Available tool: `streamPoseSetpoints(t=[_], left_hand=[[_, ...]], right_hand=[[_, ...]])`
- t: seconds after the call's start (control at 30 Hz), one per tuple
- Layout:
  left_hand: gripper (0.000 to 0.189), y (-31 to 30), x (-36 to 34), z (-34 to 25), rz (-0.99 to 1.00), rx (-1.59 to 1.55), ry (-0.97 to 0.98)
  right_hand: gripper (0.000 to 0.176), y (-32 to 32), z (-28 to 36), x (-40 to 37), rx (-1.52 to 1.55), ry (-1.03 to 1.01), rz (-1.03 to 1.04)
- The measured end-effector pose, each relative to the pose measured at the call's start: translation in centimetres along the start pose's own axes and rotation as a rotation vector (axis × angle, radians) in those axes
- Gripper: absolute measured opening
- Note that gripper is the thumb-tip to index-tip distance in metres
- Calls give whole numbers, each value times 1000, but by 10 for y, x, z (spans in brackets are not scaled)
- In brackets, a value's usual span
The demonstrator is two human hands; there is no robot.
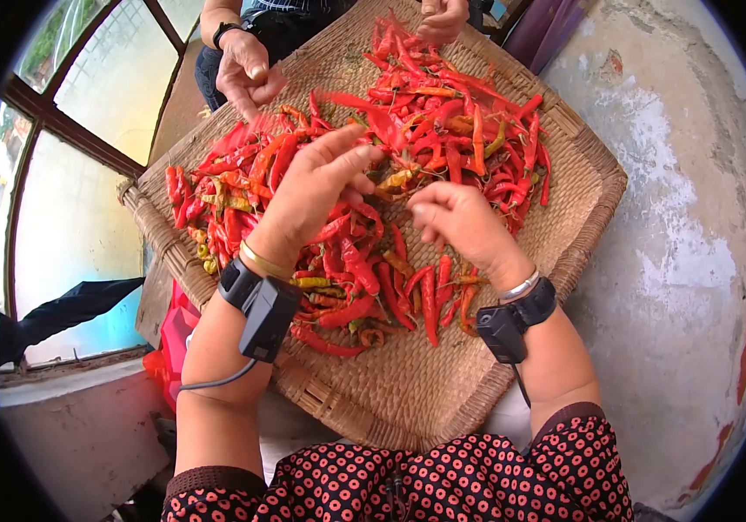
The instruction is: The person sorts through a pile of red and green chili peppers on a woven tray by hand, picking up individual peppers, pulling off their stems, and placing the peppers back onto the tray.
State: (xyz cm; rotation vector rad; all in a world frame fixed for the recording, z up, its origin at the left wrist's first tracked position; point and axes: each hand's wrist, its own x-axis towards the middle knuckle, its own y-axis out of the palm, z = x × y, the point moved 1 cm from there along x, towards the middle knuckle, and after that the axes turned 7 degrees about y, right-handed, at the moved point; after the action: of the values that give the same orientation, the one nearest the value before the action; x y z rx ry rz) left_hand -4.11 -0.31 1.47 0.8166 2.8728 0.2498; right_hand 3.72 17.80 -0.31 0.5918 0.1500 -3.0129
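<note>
A large heap of red chili peppers [360, 261] lies on a woven tray, some of them orange, yellow-green or shrivelled. My left hand [316, 184] is over the middle of the heap, its thumb and fingers apart, with no pepper visible in its grasp. To its right, my right hand [464, 224] is closed with the fingertips bent together; whatever they may hold is hidden. A yellowish pepper [396, 180] lies between my two hands. Just beyond my left fingers, a red pepper [351, 100] appears smeared by motion.
The woven tray [390, 391] has a raised, bound rim. Across it are another person's hand [247, 74] with a dark wristband and that person's other hand [442, 19]. A window [86, 235] stands at left, a worn plaster wall [669, 217] at right. A red plastic bag [177, 339] sits beside the tray.
</note>
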Motion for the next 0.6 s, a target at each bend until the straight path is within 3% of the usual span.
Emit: streamPoseSetpoints(t=[0.03,0.07,0.17,0.2,0.27,0.4,0.53,0.6], left_hand=[[24,0,1,0,-169,-57,77],[24,-2,1,1,-169,-57,77],[28,-11,-1,11,-13,386,106],[28,-12,-4,10,-12,387,106],[30,-10,-12,6,72,1149,473],[28,-2,-19,15,156,1288,464],[25,-3,-20,12,216,1433,353],[22,-3,-19,11,239,1424,329]], right_hand=[[20,3,-2,1,-177,13,56],[20,6,-8,2,-177,13,56],[30,15,-19,6,-787,-195,77],[30,18,-23,6,-786,-195,76],[32,24,-32,8,-884,-324,103],[26,32,-31,6,-1097,-261,116],[20,22,-29,5,-1091,-244,166],[19,13,-23,6,-992,-266,38]])
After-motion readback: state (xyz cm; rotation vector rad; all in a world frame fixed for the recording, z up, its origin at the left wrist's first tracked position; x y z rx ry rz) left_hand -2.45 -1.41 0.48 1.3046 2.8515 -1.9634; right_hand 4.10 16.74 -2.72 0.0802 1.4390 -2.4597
